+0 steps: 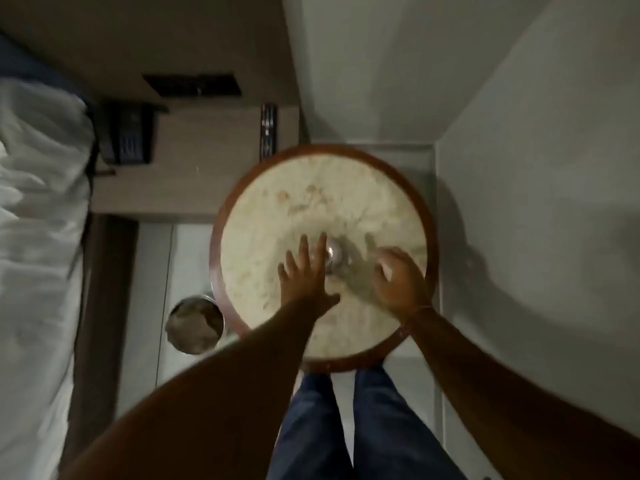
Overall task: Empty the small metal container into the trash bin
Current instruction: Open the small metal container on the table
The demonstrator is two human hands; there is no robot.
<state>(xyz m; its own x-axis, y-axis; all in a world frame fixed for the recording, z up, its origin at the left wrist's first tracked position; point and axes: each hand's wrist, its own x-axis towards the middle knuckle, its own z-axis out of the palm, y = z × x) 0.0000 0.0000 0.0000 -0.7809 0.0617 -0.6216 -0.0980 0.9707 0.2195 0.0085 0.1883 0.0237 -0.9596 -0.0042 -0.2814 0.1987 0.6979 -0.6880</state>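
A small shiny metal container (335, 256) stands near the middle of a round stone-topped table (270, 216) with a brown wooden rim. My left hand (306, 271) lies flat just left of the container, fingers spread and stretched forward, holding nothing. My right hand (398, 278) hovers to the right of the container with fingers curled downward; it is blurred and nothing shows in it. The round metal trash bin (194, 323) stands on the floor left of the table, with crumpled pale waste inside.
A bed with white linen (38, 209) fills the left side. A wooden bedside unit (207, 161) carries a dark telephone (130, 136). Grey walls meet in a corner behind the table. My legs in blue trousers (346, 427) stand at the table's near edge.
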